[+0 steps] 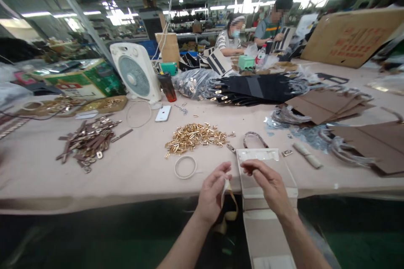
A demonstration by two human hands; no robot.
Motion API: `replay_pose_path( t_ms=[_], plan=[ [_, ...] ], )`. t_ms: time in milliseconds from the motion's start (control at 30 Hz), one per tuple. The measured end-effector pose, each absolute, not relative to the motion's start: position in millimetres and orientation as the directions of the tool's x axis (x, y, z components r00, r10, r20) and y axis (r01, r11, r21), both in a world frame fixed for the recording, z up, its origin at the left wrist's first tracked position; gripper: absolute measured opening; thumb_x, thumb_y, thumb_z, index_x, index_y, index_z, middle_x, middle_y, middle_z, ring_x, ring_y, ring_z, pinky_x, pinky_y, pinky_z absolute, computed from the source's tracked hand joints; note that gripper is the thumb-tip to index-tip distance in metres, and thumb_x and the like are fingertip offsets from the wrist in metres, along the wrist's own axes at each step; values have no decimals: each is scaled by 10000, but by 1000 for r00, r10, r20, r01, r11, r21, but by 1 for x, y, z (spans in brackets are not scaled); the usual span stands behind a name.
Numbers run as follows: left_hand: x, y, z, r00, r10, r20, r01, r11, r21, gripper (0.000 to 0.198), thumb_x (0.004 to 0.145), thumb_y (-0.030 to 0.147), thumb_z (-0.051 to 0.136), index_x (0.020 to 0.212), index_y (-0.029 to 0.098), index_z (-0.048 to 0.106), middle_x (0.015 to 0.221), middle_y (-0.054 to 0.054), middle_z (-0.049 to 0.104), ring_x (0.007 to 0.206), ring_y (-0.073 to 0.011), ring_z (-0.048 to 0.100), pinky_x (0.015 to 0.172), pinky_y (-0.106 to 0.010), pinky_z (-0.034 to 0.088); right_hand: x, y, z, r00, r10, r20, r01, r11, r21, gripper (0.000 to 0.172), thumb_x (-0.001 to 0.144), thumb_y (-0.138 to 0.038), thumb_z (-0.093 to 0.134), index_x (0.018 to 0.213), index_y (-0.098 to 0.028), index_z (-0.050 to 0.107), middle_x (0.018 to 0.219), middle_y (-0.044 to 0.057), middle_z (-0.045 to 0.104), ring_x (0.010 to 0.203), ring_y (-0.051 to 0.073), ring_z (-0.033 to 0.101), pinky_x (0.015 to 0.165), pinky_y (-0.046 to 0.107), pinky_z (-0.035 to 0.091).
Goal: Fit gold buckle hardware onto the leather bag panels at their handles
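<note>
A cream bag panel [267,185] lies over the table's near edge and hangs down toward me. My right hand [268,185] rests on it, fingers pinched near its top at a clear strip [259,156]. My left hand [213,193] is beside the panel's left edge, closed on a thin strip of tape or backing paper [232,201] that curls down below the table edge. A braided handle [254,136] lies just beyond the panel. A pile of gold metal fittings [194,136] sits further left, with a white tape ring [185,167] near my left hand.
Brown strap tabs [88,141] lie at the left. A white fan [135,71], a dark cup [167,87] and a phone [163,113] stand behind. Black bags [255,88] and brown bags [331,105] are stacked at the right. Two people sit at the far side.
</note>
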State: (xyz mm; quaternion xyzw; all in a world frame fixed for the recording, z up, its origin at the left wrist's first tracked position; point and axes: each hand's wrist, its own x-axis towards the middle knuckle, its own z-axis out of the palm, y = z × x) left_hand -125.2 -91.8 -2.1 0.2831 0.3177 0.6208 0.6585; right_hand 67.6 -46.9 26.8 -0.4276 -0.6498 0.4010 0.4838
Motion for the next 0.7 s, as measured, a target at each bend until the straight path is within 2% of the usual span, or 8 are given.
replay_pose_path(
  t_ms=[67, 133, 200, 300, 400, 500, 600, 700],
  plan=[
    [-128, -94, 4, 15, 996, -93, -706, 76, 704, 206, 859, 383, 797, 847, 195, 713, 1509, -65, 576, 1389, -266, 527, 1149, -393, 434, 52, -66, 33, -344, 901, 263, 160, 333, -929, 391, 933, -430, 706, 1287, -266, 722, 1194, 93, 751, 1048, 256, 704, 928, 383, 586],
    [-129, -96, 11, 21, 994, -104, -750, 84, 656, 207, 848, 383, 804, 849, 200, 707, 1509, -59, 579, 1406, -266, 519, 1156, -409, 442, 35, -79, 36, -397, 877, 272, 185, 366, -912, 421, 913, -381, 739, 1320, -280, 710, 1236, 97, 746, 1114, 272, 699, 978, 414, 582],
    [-130, -98, 16, 19, 993, -114, -783, 85, 616, 216, 848, 391, 805, 849, 204, 698, 1472, -57, 609, 1426, -256, 510, 1180, -418, 430, 20, -86, 35, -379, 875, 301, 199, 395, -897, 306, 954, -338, 687, 1249, -280, 747, 1148, 90, 769, 1061, 255, 717, 951, 403, 593],
    [-134, -99, 22, 7, 992, -128, -813, 80, 576, 258, 847, 446, 804, 851, 217, 686, 1426, -44, 642, 1445, -246, 503, 1219, -428, 403, 10, -91, 32, -337, 891, 303, 189, 380, -906, 195, 992, -320, 628, 1093, -253, 780, 985, 78, 772, 901, 223, 722, 817, 338, 600],
    [-142, -100, 28, -13, 989, -150, -832, 72, 551, 270, 871, 512, 768, 878, 250, 706, 1444, -12, 634, 1454, -250, 495, 1212, -449, 424, 9, -95, 30, -337, 912, 235, 189, 310, -932, 158, 984, -328, 638, 985, -235, 766, 921, 55, 757, 844, 211, 705, 777, 307, 574],
    [-155, -100, 32, -55, 983, -174, -861, 41, 506, 234, 916, 517, 721, 924, 284, 743, 1441, 6, 637, 1441, -239, 506, 1197, -441, 441, 10, -101, 29, -434, 892, 129, 197, 233, -952, 154, 982, -319, 632, 931, -234, 750, 864, 21, 745, 794, 195, 687, 753, 287, 548],
    [-167, -100, 38, -120, 977, -174, -878, -23, 479, 210, 916, 495, 736, 968, 294, 768, 1381, -2, 671, 1334, -211, 586, 1135, -388, 494, 7, -106, 25, -511, 858, 53, 212, 186, -959, 135, 962, -293, 642, 894, -226, 738, 818, 3, 734, 760, 189, 673, 715, 275, 526],
    [-182, -100, 45, -184, 967, -174, -866, -76, 493, 231, 935, 503, 720, 992, 286, 773, 1297, -18, 710, 1039, -143, 677, 938, -286, 579, -5, -111, 19, -534, 845, 27, 223, 172, -960, 118, 941, -275, 648, 872, -221, 728, 816, 5, 733, 764, 196, 668, 714, 279, 521]
  ],
)
